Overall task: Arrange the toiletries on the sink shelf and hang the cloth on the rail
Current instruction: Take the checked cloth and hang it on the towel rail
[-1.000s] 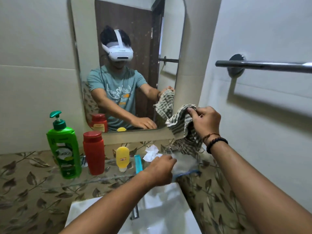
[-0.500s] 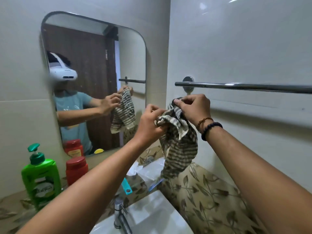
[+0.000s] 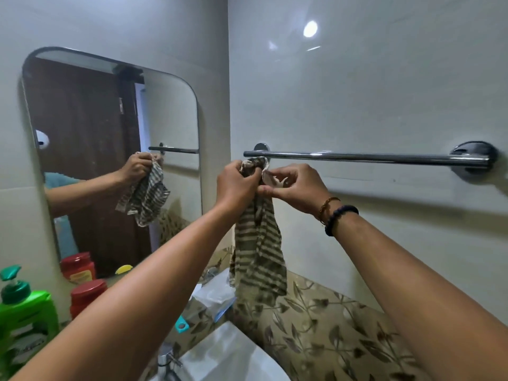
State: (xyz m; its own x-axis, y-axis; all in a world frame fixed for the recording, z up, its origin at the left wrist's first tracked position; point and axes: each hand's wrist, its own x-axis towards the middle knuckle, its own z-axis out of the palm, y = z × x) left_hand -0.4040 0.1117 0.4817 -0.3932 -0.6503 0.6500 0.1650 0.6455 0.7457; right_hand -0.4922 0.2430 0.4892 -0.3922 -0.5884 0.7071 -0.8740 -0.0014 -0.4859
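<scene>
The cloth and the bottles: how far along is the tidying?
Done, it seems: the green pump bottle and red bottle stand upright by the mirror. In hand: left hand and right hand hold the striped cloth bunched just under the rail. Left: draping it over.

Glass shelf (image 3: 204, 305) at lower left under the mirror, green pump bottle (image 3: 24, 312), red bottle (image 3: 85, 296), clear packet (image 3: 217, 294), teal item (image 3: 182, 324) on it.

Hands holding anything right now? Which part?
Both hold the striped cloth by its bunched top edge, just under the rail: left hand grips the bunch, right hand pinches a corner. The rest hangs free.
</scene>
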